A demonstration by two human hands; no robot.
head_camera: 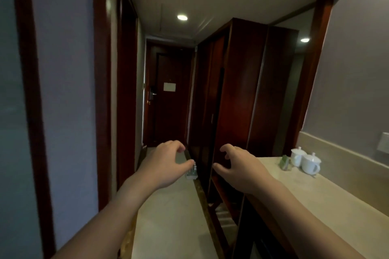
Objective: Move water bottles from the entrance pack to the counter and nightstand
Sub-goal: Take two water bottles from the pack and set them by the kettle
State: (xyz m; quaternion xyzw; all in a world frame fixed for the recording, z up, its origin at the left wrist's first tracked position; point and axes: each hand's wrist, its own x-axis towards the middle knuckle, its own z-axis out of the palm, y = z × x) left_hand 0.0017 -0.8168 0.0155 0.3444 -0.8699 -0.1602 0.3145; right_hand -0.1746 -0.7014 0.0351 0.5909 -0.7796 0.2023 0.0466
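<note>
I read this as a hotel room entry hall: door (168,94) with card lock (152,94) at 12 o'clock, wardrobe (237,90) at 1, lidded teacups (305,161) on counter (328,200) at 3.

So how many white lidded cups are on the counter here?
2. Both stand at the far end of the counter near the wall: one cup behind, the other cup in front, apparently touching. None seems hidden.
</note>
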